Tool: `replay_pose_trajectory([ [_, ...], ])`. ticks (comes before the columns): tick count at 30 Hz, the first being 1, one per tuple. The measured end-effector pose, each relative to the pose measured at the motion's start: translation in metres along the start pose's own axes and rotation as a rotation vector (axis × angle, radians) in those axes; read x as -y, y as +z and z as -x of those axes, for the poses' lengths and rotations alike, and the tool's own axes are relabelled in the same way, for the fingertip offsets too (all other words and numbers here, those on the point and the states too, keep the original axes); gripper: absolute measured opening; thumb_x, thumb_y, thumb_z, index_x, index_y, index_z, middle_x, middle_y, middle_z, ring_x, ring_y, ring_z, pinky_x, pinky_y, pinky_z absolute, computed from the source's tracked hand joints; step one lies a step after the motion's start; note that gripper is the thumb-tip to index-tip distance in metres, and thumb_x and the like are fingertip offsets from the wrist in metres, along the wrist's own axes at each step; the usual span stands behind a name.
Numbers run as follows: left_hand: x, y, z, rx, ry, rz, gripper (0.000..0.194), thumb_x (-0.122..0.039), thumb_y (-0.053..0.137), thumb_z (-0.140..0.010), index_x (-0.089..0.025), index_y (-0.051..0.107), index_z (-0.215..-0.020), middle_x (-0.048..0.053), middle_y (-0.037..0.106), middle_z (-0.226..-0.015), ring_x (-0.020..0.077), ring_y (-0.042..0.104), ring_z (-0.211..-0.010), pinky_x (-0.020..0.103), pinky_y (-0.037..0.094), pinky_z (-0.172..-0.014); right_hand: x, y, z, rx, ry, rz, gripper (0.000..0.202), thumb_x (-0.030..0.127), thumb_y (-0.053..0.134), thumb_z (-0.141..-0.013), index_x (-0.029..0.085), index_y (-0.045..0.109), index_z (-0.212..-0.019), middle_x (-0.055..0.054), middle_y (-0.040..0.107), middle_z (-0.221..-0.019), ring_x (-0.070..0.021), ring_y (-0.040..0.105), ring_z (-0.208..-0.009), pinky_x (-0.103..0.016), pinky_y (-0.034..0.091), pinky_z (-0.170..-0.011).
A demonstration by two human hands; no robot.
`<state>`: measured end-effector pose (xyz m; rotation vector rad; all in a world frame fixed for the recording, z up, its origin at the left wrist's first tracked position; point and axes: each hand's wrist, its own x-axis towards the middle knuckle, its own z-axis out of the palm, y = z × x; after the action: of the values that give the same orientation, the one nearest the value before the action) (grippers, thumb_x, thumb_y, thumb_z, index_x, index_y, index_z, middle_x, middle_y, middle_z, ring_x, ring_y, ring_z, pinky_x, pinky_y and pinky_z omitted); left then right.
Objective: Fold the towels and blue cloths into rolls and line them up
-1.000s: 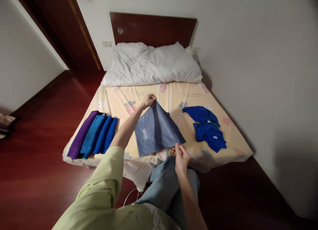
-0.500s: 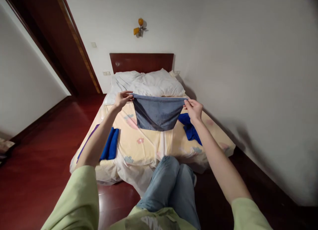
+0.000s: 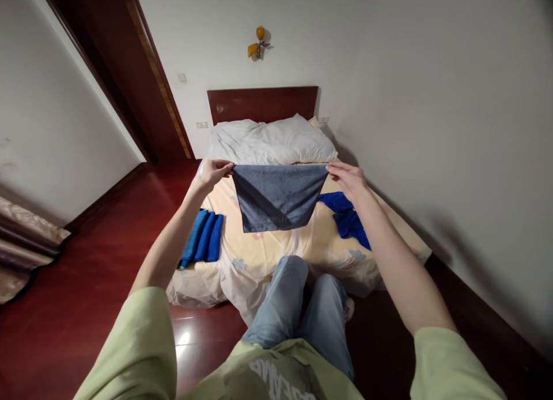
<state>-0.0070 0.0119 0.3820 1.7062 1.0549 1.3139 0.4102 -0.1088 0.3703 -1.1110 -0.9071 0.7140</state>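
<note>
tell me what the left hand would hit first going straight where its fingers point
The gray-blue towel, whose corner the left hand pinches; beyond, along its top edge, probably the right hand, though depth is unclear.

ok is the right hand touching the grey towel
Touching. The head view shows the right hand pinching the upper right corner of the grey towel between thumb and fingers.

Your cloth [image 3: 280, 195] is grey-blue w/ faint pale lettering; rolls [image 3: 200, 237] teal & royal blue; crumpled cloths [image 3: 348, 221] royal blue. Sheet [image 3: 242, 247]: pale yellow w/ pink & grey-blue motifs. Headboard [image 3: 263, 105] dk. reddish brown, your shirt [image 3: 133, 345] lt. green, jeans [image 3: 280, 302] lt. blue.
</note>
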Motion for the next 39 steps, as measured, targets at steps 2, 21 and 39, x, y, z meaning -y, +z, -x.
replay_pose_trajectory([
  [2, 0.002, 0.0, -0.001, -0.004, -0.001, 0.031, 0.042, -0.046, 0.084, -0.072, -0.009, 0.077, -0.091, 0.009, 0.075, -0.079, 0.0181, 0.072, -0.072, 0.028, 0.06, -0.071, -0.003, 0.002, 0.005, -0.003, 0.031, -0.002, 0.035, 0.025, 0.096, -0.055, 0.016, 0.075, -0.081, -0.001, 0.069, -0.069, -0.0102, 0.061, -0.059, -0.021, 0.051, -0.054],
  [21, 0.03, -0.026, 0.033, 0.205, -0.317, 0.203, 0.038, -0.035, 0.096, -0.06, -0.012, 0.08, -0.086, 0.012, 0.077, -0.082, 0.0276, 0.076, -0.085, 0.041, 0.065, -0.087, -0.024, -0.025, 0.042, 0.121, 0.356, 0.087, 0.025, 0.014, 0.094, -0.063, 0.013, 0.078, -0.082, -0.008, 0.074, -0.077, -0.0138, 0.068, -0.065, -0.018, 0.053, -0.05],
  [39, 0.089, -0.002, -0.04, 0.036, -0.218, 0.159, 0.034, -0.031, 0.095, -0.059, -0.008, 0.078, -0.078, 0.012, 0.075, -0.075, 0.0244, 0.076, -0.072, 0.04, 0.065, -0.084, -0.087, 0.055, -0.048, 0.01, 0.294, 0.037, 0.025, 0.007, 0.092, -0.066, 0.012, 0.07, -0.076, -0.005, 0.072, -0.069, -0.015, 0.071, -0.062, -0.025, 0.064, -0.065],
])
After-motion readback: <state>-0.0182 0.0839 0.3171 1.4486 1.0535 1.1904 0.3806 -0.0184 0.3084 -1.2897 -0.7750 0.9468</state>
